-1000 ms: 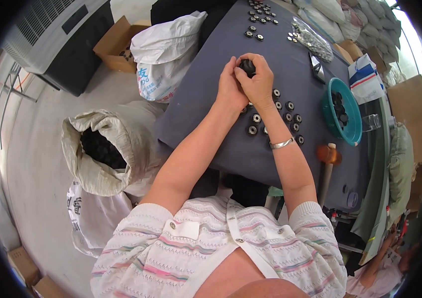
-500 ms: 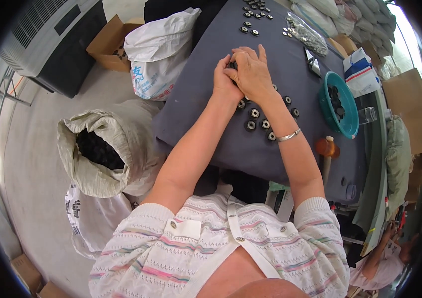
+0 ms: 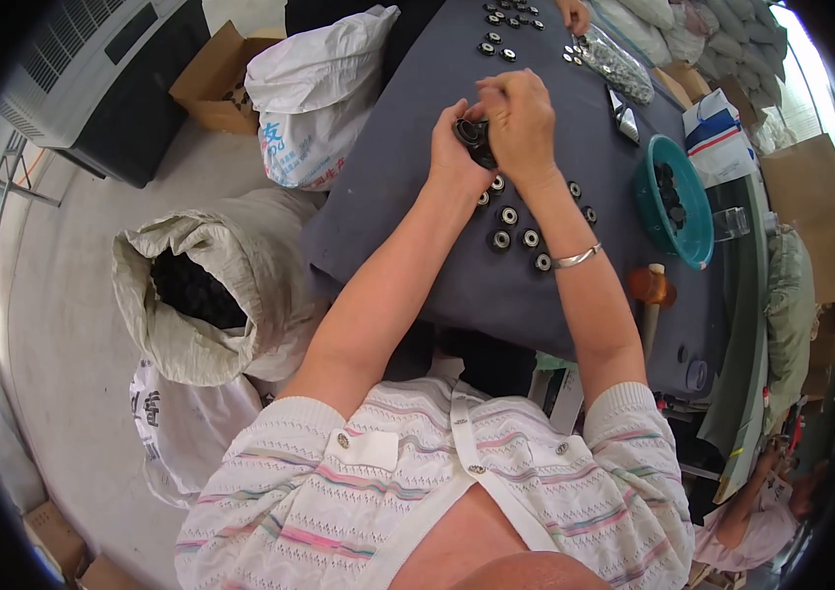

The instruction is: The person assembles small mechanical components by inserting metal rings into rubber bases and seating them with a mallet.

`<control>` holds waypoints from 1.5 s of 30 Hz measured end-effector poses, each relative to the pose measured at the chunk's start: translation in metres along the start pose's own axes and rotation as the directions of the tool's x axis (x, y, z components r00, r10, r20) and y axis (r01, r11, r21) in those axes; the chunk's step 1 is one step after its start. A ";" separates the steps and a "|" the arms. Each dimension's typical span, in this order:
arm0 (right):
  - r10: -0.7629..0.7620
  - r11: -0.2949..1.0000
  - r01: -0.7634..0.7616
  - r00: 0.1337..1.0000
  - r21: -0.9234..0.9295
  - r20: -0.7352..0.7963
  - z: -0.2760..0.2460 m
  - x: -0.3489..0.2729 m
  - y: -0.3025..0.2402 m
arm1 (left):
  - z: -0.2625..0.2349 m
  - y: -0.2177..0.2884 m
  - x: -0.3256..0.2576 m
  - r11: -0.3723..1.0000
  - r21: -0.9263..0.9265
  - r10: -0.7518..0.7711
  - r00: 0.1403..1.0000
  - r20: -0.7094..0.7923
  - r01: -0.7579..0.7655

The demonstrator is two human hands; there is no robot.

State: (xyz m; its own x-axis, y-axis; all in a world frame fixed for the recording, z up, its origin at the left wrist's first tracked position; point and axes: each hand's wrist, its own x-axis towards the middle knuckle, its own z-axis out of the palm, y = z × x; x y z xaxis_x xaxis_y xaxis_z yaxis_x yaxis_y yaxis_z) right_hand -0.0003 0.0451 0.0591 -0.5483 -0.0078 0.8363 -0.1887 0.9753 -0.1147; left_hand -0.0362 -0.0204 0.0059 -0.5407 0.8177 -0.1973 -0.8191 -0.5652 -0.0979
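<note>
My left hand is cupped palm-up over the grey-blue table and holds black round wheel pieces. Its fingers curl around them. Close beside it on the right is my right hand, its back to me and its fingers bent inward toward the left hand. Whatever lies between those fingers is hidden. Below the hands and around my right forearm sit several black wheels with metal ring centres. More of these black wheels stand in rows toward the far end of the table.
A teal basin with black pieces stands at right, near a clear cup and an orange-headed mallet. Another person's hand is by a clear bag of metal parts. An open sack of black pieces stands at left.
My hands have drawn slightly apart, baring the black pieces in my left palm. The right hand has shifted a little to the right. Another person's hand has appeared at the far table end.
</note>
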 end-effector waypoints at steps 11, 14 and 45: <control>0.722 0.687 -0.483 0.537 -0.543 0.435 -0.102 -0.084 0.164 | 0.000 0.003 0.000 0.980 0.199 0.020 0.996 -0.092 -0.001; 0.687 0.726 -0.465 0.525 -0.507 0.501 -0.124 -0.109 0.178 | 0.001 0.001 0.001 0.977 0.211 0.008 0.995 -0.096 0.013; 0.548 0.810 -0.511 0.484 -0.288 0.682 -0.164 -0.105 0.084 | 0.001 -0.002 -0.004 0.961 0.275 0.050 0.995 -0.090 -0.024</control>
State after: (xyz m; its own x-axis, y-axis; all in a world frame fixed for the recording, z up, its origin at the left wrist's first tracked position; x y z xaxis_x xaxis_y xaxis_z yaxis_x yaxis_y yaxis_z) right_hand 0.1752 0.1640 0.0494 -0.9247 0.3800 -0.0242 0.3620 0.8576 -0.3653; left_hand -0.0329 -0.0222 0.0078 -0.5617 0.7754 -0.2886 -0.8272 -0.5328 0.1785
